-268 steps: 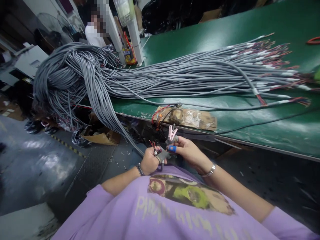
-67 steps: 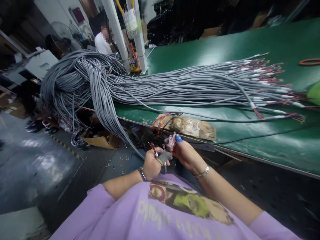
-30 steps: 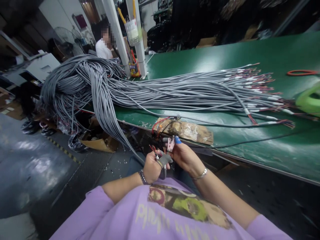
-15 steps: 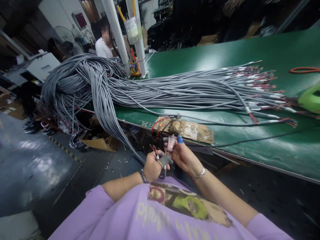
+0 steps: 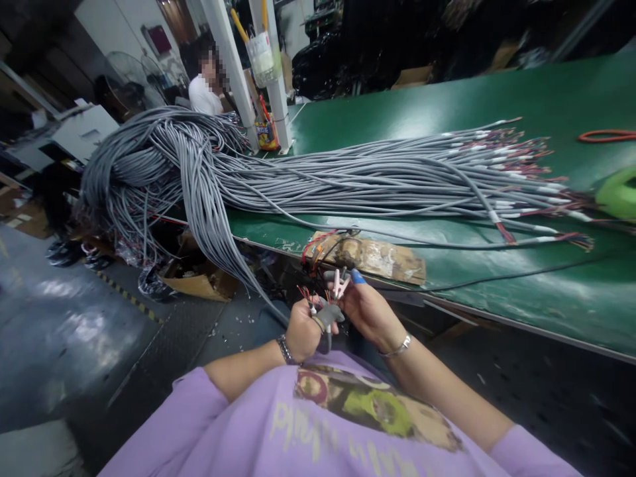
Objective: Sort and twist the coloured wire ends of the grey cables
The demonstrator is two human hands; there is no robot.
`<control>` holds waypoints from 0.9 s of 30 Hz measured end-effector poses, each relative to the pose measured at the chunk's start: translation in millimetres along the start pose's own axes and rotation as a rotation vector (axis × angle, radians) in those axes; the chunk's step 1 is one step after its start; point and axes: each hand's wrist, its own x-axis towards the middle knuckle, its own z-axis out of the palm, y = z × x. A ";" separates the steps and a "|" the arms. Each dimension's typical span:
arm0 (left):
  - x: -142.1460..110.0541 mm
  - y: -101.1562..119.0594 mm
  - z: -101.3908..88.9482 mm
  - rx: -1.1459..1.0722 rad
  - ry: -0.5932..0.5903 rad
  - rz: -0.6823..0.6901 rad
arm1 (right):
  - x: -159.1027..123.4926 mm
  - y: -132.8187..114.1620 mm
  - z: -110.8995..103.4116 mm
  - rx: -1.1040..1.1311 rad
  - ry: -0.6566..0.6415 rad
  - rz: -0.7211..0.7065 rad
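My left hand (image 5: 303, 331), its thumb in a grey finger cover, is closed round the end of a grey cable (image 5: 326, 343). Thin red and dark wires (image 5: 307, 291) fan out above that fist. Close on its right, my right hand (image 5: 368, 311) grips a small pink clip (image 5: 340, 285) that looks like a clothes peg. Blue tape wraps one of its fingers, and another wears a grey cover. Exactly where the clip meets the wires is too small to tell. From the left fist, the cable runs up-left towards a hanging grey cable bundle (image 5: 203, 212).
A long row of grey cables (image 5: 348, 179) with stripped ends lies on the green table (image 5: 521, 291). A taped wooden block (image 5: 372, 255) sits at the table's front edge. An open carton (image 5: 199, 281) stands on the floor; a person (image 5: 205, 93) is behind the posts.
The pink clip has turned about in my right fingers, its two prongs showing again. My left hand keeps its hold on the cable. The view has tilted slightly.
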 end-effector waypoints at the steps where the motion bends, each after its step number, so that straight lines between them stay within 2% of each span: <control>1: 0.8 -0.2 0.6 0.004 0.001 -0.004 | 0.0 1.8 -0.6 -0.012 0.014 -0.036; 4: 2.6 -2.4 1.4 0.019 0.002 0.000 | -0.4 3.9 -0.1 -0.023 -0.015 -0.062; 7: 3.4 -5.3 2.0 0.008 0.009 0.006 | 0.1 1.9 2.8 0.023 -0.121 0.068; 9: 3.2 -6.6 2.6 0.002 0.015 -0.002 | 1.5 0.9 3.9 0.056 -0.139 0.117; 19: -0.7 -4.1 1.2 -0.005 0.011 -0.014 | 2.3 3.9 4.3 0.138 -0.033 0.089; 23: -5.8 1.8 -1.9 0.007 0.011 -0.015 | -0.3 1.3 2.8 0.117 -0.056 0.123; 27: -8.4 8.1 -6.1 0.091 0.046 0.037 | -2.0 0.2 0.8 0.103 -0.066 0.092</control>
